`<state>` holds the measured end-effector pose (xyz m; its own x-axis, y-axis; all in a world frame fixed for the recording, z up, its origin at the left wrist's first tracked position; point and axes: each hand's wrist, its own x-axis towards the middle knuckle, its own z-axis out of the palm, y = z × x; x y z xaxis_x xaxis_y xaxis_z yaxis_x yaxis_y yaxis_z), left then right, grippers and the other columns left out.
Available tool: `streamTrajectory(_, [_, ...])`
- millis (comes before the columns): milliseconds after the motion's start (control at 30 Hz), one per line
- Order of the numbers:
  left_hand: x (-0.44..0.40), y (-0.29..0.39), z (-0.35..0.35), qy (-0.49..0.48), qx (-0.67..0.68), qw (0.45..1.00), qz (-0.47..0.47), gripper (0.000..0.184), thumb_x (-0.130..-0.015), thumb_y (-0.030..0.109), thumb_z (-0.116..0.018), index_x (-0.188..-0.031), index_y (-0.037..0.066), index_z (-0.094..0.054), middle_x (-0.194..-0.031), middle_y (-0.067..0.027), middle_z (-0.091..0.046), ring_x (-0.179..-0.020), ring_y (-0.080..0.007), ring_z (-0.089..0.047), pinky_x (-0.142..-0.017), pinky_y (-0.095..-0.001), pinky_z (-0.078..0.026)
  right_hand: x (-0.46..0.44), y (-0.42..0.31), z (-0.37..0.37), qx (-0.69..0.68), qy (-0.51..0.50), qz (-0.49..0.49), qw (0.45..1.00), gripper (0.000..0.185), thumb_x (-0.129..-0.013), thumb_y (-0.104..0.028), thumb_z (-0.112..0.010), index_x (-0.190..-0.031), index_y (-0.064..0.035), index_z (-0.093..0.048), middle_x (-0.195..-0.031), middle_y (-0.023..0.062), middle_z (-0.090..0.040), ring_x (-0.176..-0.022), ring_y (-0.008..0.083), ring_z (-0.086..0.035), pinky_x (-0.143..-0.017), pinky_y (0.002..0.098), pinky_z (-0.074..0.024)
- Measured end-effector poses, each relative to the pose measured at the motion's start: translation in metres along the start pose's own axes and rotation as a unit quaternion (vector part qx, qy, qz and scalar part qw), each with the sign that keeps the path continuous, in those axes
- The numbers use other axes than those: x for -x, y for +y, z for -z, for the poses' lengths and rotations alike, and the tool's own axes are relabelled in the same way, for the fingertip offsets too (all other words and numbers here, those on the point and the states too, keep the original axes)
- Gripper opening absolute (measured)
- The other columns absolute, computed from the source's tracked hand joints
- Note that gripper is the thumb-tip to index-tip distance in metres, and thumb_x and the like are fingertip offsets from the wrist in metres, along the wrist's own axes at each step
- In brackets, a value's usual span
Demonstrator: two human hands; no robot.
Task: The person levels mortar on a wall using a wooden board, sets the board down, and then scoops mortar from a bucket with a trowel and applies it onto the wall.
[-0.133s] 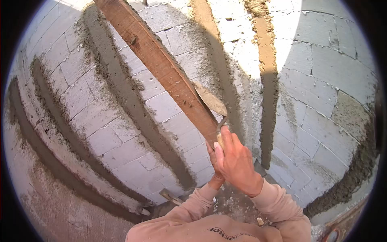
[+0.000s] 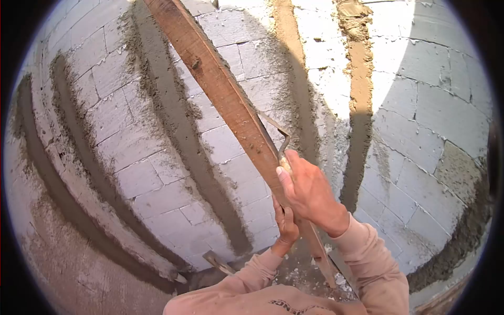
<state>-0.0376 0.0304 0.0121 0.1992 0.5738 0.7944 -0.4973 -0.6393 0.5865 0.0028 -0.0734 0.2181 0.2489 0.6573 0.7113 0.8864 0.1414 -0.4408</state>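
A long wooden board (image 2: pixel 231 110) slants from the top of the view down past my hands, with mortar crumbs on its face. My left hand (image 2: pixel 286 224) is closed around the board's lower part. In my right hand (image 2: pixel 317 191) is the handle of a trowel (image 2: pixel 284 152), just above the left hand. The trowel's blade is seen nearly edge-on, lying along the board's right edge; whether it touches the wood I cannot tell. Below my hands the board's lower end (image 2: pixel 321 257) comes out between my forearms.
Behind the board stands a pale block wall (image 2: pixel 226 142) with several upright mortar strips (image 2: pixel 181 126). Rough mortar (image 2: pixel 457 247) runs along the lower right. A flat tool-like piece (image 2: pixel 218 262) lies near my left forearm. Rubble (image 2: pixel 299 270) covers the floor beneath my hands.
The board's lower end has come into view below my hands. My left hand sits lower and shows more. The trowel blade has turned from flat-on to nearly edge-on.
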Motion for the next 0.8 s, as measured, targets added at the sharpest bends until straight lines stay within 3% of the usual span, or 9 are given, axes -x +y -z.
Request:
streamTrajectory(167, [-0.008, -0.02, 0.043, 0.075, 0.207, 0.965, 0.142, 0.064, -0.106, 0.027, -0.038, -0.154, -0.004, -0.008, -0.139, -0.0144, -0.047, -0.124, -0.0213, -0.05, -0.104, -0.0331, -0.039, -0.028, 0.046, -0.049, -0.037, 0.027, 0.111, 0.993, 0.032, -0.093, -0.016, -0.06, -0.121, -0.0028, -0.051, -0.096, 0.0215, -0.06, -0.083, 0.0433, -0.061, -0.071, 0.0475, -0.0501])
streamTrajectory(267, [-0.019, -0.02, 0.075, 0.063, 0.241, 0.957, 0.149, 0.057, -0.106, 0.034, -0.035, -0.15, -0.002, -0.023, -0.138, -0.0172, -0.05, -0.122, -0.0237, -0.054, -0.102, -0.0357, -0.042, -0.023, 0.083, -0.082, -0.01, -0.078, 0.18, 0.981, 0.037, -0.087, -0.009, -0.064, -0.122, -0.0042, -0.052, -0.097, 0.0165, -0.059, -0.085, 0.0384, -0.061, -0.073, 0.0447, -0.0504])
streamTrajectory(367, [-0.026, -0.022, 0.102, 0.061, 0.263, 0.949, 0.163, 0.055, -0.106, 0.039, -0.03, -0.147, 0.002, -0.028, -0.136, -0.0216, -0.051, -0.12, -0.0311, -0.056, -0.101, -0.0419, -0.045, -0.056, 0.086, -0.12, 0.016, -0.078, 0.282, 0.956, 0.042, -0.084, -0.008, -0.066, -0.123, -0.0057, -0.051, -0.098, 0.0126, -0.057, -0.087, 0.0338, -0.061, -0.073, 0.0417, -0.0505])
streamTrajectory(500, [-0.027, -0.027, 0.136, 0.055, 0.274, 0.945, 0.173, 0.057, -0.106, 0.043, -0.025, -0.146, 0.004, -0.028, -0.136, -0.0249, -0.051, -0.121, -0.0378, -0.055, -0.101, -0.048, -0.045, -0.142, 0.044, -0.152, 0.073, -0.035, 0.412, 0.908, 0.045, -0.083, -0.012, -0.069, -0.124, -0.0083, -0.051, -0.092, 0.0099, -0.054, -0.081, 0.0311, -0.059, -0.07, 0.0415, -0.049])
streamTrajectory(567, [-0.023, -0.03, 0.15, 0.066, 0.275, 0.943, 0.174, 0.058, -0.106, 0.045, -0.024, -0.146, 0.003, -0.029, -0.136, -0.0251, -0.051, -0.122, -0.0373, -0.055, -0.101, -0.0478, -0.045, -0.181, 0.012, -0.16, 0.075, -0.039, 0.432, 0.898, 0.045, -0.084, -0.014, -0.069, -0.125, -0.0106, -0.051, -0.09, 0.0086, -0.052, -0.078, 0.0298, -0.058, -0.069, 0.0411, -0.0485])
streamTrajectory(700, [-0.021, -0.036, 0.172, 0.093, 0.283, 0.938, 0.177, 0.062, -0.105, 0.048, -0.022, -0.145, 0.001, -0.031, -0.134, -0.0253, -0.052, -0.122, -0.0361, -0.056, -0.101, -0.0472, -0.045, -0.259, -0.056, -0.17, 0.065, -0.02, 0.459, 0.886, 0.037, -0.093, -0.019, -0.061, -0.128, -0.0121, -0.049, -0.091, 0.0106, -0.055, -0.08, 0.0307, -0.06, -0.069, 0.0401, -0.0494])
streamTrajectory(800, [-0.016, -0.045, 0.184, 0.108, 0.288, 0.932, 0.193, 0.064, -0.104, 0.05, -0.021, -0.144, 0.001, -0.034, -0.131, -0.0251, -0.055, -0.12, -0.0357, -0.057, -0.1, -0.0463, -0.046, -0.328, -0.105, -0.179, 0.061, 0.025, 0.471, 0.879, 0.034, -0.1, -0.027, -0.05, -0.13, -0.0109, -0.048, -0.101, 0.0137, -0.061, -0.09, 0.0335, -0.063, -0.075, 0.0442, -0.0503])
